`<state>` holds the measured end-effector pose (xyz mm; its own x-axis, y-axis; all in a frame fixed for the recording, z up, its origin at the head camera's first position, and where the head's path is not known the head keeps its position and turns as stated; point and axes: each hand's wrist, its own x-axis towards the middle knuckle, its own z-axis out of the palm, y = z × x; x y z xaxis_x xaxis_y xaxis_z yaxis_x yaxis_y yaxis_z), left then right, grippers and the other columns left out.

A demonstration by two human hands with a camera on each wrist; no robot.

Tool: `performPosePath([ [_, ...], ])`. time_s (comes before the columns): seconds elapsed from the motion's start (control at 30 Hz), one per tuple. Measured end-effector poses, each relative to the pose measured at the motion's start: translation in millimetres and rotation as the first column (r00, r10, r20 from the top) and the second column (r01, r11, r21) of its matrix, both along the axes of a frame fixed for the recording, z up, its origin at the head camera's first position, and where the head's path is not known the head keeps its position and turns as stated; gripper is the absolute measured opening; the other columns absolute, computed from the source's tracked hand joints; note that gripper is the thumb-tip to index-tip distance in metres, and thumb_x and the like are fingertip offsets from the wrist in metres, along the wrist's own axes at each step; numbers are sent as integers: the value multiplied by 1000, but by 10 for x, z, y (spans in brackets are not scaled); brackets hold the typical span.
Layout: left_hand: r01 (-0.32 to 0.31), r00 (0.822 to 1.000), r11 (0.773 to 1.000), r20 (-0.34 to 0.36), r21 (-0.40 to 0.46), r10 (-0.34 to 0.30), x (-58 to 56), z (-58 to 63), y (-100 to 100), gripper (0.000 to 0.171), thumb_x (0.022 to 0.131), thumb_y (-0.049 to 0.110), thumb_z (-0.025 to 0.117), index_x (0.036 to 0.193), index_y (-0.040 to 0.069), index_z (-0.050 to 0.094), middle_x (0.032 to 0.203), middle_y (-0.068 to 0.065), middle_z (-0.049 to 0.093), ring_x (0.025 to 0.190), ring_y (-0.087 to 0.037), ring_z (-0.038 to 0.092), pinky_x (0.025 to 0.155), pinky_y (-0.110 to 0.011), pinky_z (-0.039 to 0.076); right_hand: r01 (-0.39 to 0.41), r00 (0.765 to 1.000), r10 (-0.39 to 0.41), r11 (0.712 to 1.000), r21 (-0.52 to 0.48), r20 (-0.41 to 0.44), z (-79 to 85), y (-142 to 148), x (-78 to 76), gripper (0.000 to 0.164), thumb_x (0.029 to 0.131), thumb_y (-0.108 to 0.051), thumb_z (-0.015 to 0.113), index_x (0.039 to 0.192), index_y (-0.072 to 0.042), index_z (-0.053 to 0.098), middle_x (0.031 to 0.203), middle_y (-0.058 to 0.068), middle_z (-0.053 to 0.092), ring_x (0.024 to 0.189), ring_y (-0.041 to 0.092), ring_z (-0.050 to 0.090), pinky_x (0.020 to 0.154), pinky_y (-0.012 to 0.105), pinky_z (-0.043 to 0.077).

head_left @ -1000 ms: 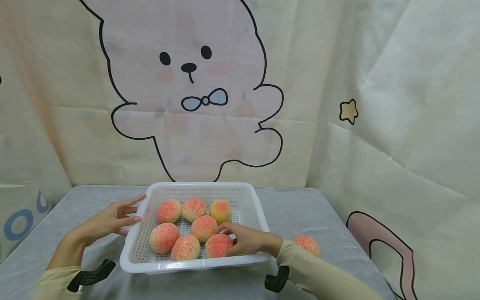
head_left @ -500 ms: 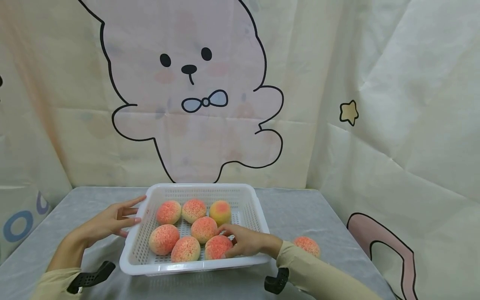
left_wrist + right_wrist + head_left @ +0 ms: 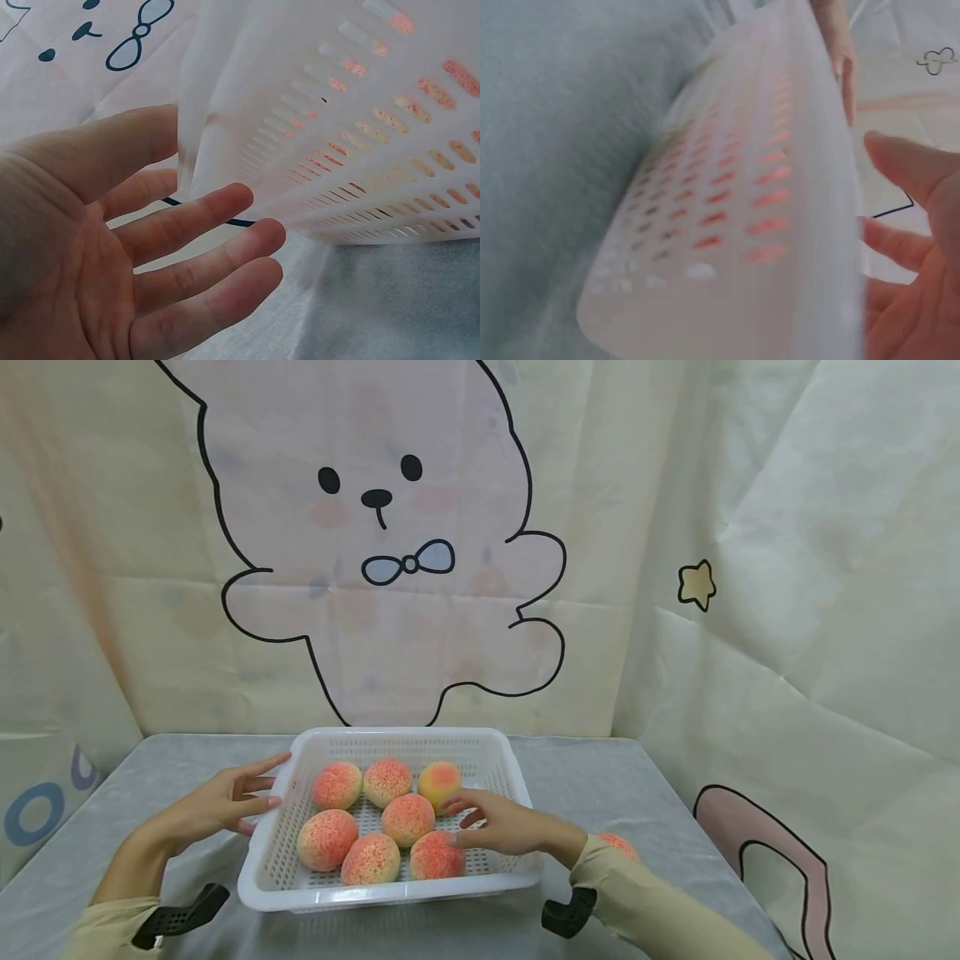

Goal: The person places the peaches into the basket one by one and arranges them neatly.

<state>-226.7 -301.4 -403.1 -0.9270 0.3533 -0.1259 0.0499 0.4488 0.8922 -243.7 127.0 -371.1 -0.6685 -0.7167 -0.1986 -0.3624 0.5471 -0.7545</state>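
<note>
A white perforated plastic basket (image 3: 330, 903) stands on the grey-covered table, with several pink-red speckled peaches inside. My left hand (image 3: 213, 806) is at its left rim; in the left wrist view the thumb lies along the rim and the other fingers (image 3: 244, 292) extend loosely beside the wall. Over the basket's right side hovers my right hand (image 3: 506, 822), fingers parted and holding nothing. Its thumb tip is right by the front-right peach (image 3: 435, 857), while its fingertips overlap the yellower peach (image 3: 438, 783) behind. In the right wrist view, the basket wall (image 3: 727, 180) blocks part of the right hand (image 3: 919, 255).
Another peach (image 3: 618, 843) lies on the table (image 3: 577, 785) to the right of the basket, largely hidden by the right sleeve (image 3: 637, 893). A cream curtain (image 3: 592, 652) with a cartoon bear hangs behind the table.
My right hand has let go of the front-right peach and moved slightly up and right, its fingers opening. That peach stays in the basket. The left hand has stayed at the rim.
</note>
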Motion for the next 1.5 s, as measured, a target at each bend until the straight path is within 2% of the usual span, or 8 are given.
performPosePath([
  [0.2, 2, 1000, 1000, -6, 7, -2, 1, 2, -13, 83, 100, 25, 63, 164, 12, 12, 156, -38, 33, 122, -36, 63, 79, -44, 62, -15, 999, 12, 996, -85, -39, 110, 140, -7, 45, 102, -20, 60, 144, -7, 49, 148, 23, 51, 130, 44, 55, 102, 43, 54],
  [0.47, -4, 1000, 1000, 2, 8, 4, 0, -26, -34, 83, 100, 25, 64, 164, 12, 11, 156, -38, 32, 122, -35, 64, 79, -44, 62, 53, 994, -65, 991, -125, -92, 197, 388, -22, 45, 102, -26, 62, 142, -7, 51, 144, 20, 55, 127, 37, 58, 102, 51, 53],
  [0.73, -10, 1000, 1000, 5, 2, 10, 0, -36, -40, 83, 100, 26, 63, 164, 12, 11, 156, -38, 33, 119, -34, 65, 78, -44, 62, 88, 986, -115, 974, -210, -119, 272, 676, -28, 47, 102, -21, 60, 144, -2, 48, 145, 26, 53, 128, 47, 55, 101, 52, 54],
  [1.03, -6, 1000, 1000, -2, 1, 6, 8, -35, -38, 82, 101, 26, 62, 164, 11, 11, 156, -38, 33, 119, -34, 65, 78, -44, 62, 132, 977, -164, 968, -214, -140, 311, 886, -37, 52, 102, -23, 61, 145, 2, 46, 145, 29, 51, 127, 46, 56, 99, 49, 55],
  [1.33, 9, 1000, 1000, -5, 13, -9, 12, -27, -18, 82, 101, 24, 62, 163, 10, 11, 155, -39, 33, 118, -32, 66, 78, -43, 62, 141, 959, -189, 965, -222, -211, 304, 1145, -47, 49, 102, -21, 60, 144, 1, 48, 145, 27, 53, 125, 45, 58, 96, 45, 58],
  [1.5, 14, 1000, 1000, -11, 15, -14, 9, -22, -12, 82, 101, 24, 62, 163, 11, 11, 155, -39, 32, 119, -32, 66, 78, -42, 62, 171, 953, -213, 965, -201, -216, 288, 1293, -37, 49, 102, -22, 60, 145, 0, 47, 145, 27, 52, 127, 45, 57, 97, 43, 57],
])
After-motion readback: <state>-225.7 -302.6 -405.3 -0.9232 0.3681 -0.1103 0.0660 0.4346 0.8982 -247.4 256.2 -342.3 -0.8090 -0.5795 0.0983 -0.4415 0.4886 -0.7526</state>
